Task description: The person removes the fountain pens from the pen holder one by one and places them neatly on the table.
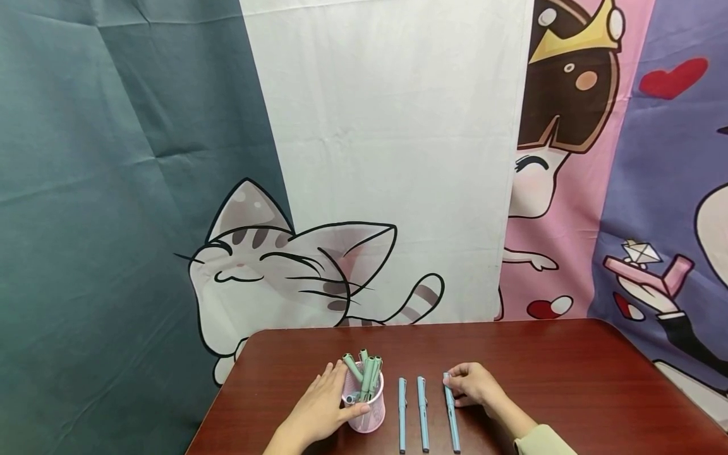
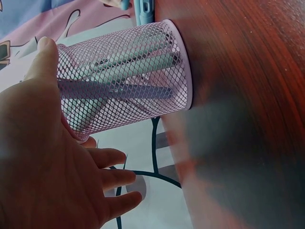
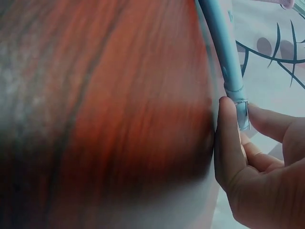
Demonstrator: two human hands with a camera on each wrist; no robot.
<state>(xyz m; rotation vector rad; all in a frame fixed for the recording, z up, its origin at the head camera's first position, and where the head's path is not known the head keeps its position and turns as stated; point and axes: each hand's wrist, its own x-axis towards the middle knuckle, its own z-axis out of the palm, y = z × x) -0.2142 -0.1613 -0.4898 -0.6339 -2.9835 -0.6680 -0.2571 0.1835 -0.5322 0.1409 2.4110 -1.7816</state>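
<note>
My left hand (image 1: 321,404) steadies a pink mesh pen holder (image 1: 372,420) by its rim, thumb on the near side and fingers spread along the left. Several green pens (image 1: 370,379) stand in it, leaning on each other, with a blue one low at the rim. To the right, three light blue pens lie in a row. With thumb and fingertips my right hand (image 1: 473,384) pinches the far end of the rightmost blue pen (image 1: 452,417). In the right wrist view this pen (image 3: 221,45) slants up from the fingertips, its clip close by them.
Between the holder and my right hand lie the left blue pen (image 1: 402,417) and the middle blue pen (image 1: 423,417), side by side. The brown wooden table (image 1: 546,360) ends at a hanging cloth (image 1: 409,158) printed with a cartoon cat.
</note>
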